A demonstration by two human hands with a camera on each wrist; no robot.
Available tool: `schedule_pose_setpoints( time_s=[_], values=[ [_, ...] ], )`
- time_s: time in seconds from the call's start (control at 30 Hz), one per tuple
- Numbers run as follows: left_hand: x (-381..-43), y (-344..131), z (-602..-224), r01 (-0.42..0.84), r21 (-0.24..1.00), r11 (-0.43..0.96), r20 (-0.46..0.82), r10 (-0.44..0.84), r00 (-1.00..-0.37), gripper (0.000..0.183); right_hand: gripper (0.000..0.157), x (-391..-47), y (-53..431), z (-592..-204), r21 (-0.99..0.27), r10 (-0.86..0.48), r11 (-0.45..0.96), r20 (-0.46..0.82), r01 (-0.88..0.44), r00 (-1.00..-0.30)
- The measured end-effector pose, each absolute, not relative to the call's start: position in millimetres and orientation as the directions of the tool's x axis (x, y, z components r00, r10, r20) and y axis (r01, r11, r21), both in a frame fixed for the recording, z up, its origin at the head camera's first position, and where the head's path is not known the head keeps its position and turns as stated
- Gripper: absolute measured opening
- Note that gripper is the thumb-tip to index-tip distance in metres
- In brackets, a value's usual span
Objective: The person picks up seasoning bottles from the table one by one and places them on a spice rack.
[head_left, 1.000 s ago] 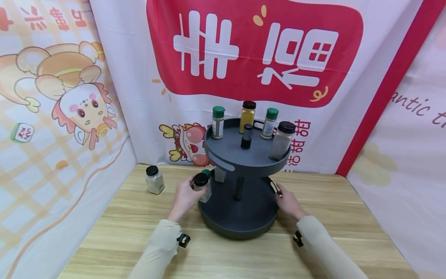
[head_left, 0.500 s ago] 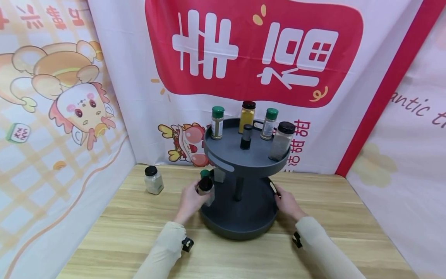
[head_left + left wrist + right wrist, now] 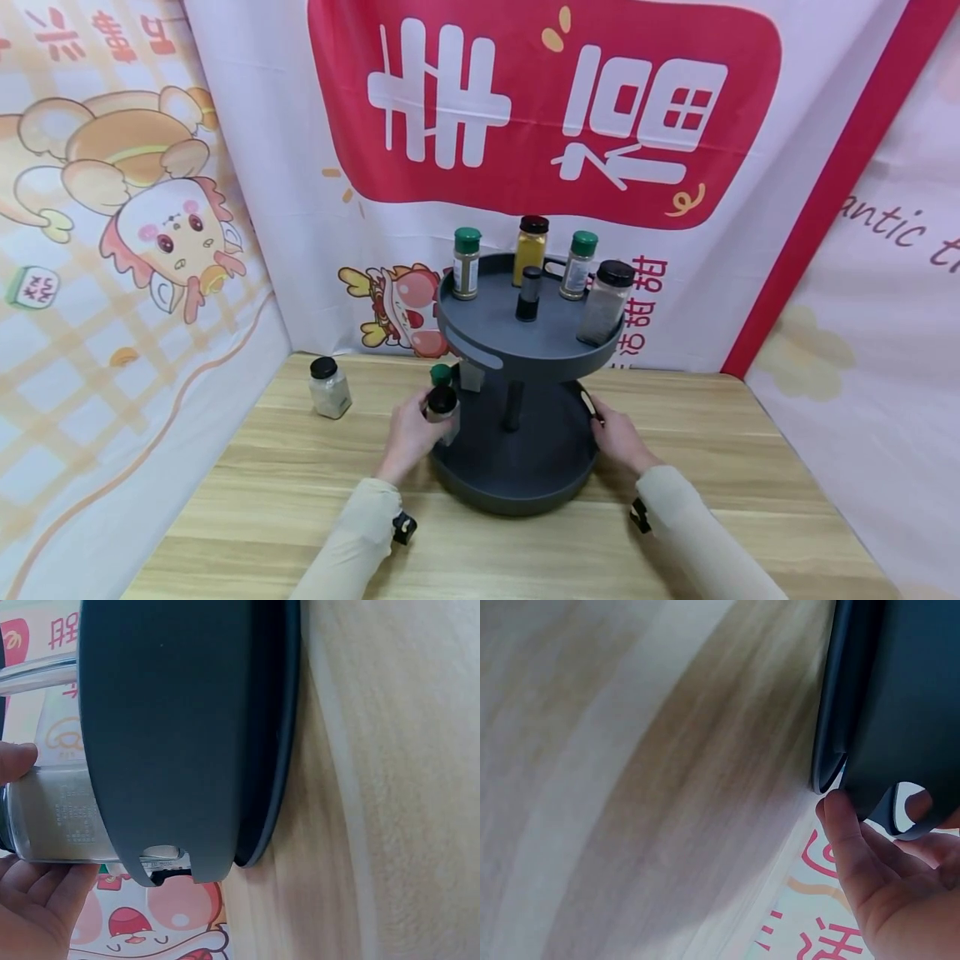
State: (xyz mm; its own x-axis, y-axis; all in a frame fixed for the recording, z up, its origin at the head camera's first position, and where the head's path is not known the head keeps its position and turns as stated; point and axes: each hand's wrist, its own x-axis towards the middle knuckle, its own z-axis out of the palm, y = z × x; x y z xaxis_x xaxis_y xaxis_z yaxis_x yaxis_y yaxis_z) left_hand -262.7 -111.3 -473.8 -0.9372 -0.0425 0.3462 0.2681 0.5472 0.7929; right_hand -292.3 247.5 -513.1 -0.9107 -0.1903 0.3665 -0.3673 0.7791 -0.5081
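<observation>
My left hand grips a clear spice jar with a black lid, at the left side of the lower tray of a dark grey two-tier rack. In the left wrist view, thumb and fingers lie on opposite sides of the jar, whose base is partly hidden behind the tray wall. A green-capped jar stands just behind it. On the right, my right hand holds the lower tray's rim at its handle slot. The right wrist view has the thumb by the slot and the fingers outside the wall.
The upper tray bears several jars, among them a yellow one and a larger black-lidded one. A pale box-like container stands on the lower tray's back left. Another black-lidded jar stands on the wooden table.
My left hand has moved right with the black-lidded jar, bringing it over the lower tray's left edge; in the last half second it barely moves. My right hand stays on the rim.
</observation>
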Motion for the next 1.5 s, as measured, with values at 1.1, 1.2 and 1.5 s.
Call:
schedule_pose_setpoints(
  time_s=[1.1, 1.2, 1.5],
  values=[
    [-269, -115, -487, 0.242, 0.813, 0.530, 0.302, -0.029, -0.953, 0.050, 0.052, -287, 249, -513, -0.541, -0.174, 0.779, 0.298, -0.317, -0.938],
    [-271, -116, -487, 0.229, 0.824, 0.519, 0.285, -0.030, -0.958, 0.053, 0.054, -286, 249, -514, -0.543, -0.167, 0.782, 0.291, -0.306, -0.942],
    [-275, -118, -490, 0.196, 0.859, 0.472, 0.242, -0.038, -0.969, 0.062, 0.053, -276, 244, -514, -0.531, -0.152, 0.794, 0.298, -0.296, -0.942]
  ],
)
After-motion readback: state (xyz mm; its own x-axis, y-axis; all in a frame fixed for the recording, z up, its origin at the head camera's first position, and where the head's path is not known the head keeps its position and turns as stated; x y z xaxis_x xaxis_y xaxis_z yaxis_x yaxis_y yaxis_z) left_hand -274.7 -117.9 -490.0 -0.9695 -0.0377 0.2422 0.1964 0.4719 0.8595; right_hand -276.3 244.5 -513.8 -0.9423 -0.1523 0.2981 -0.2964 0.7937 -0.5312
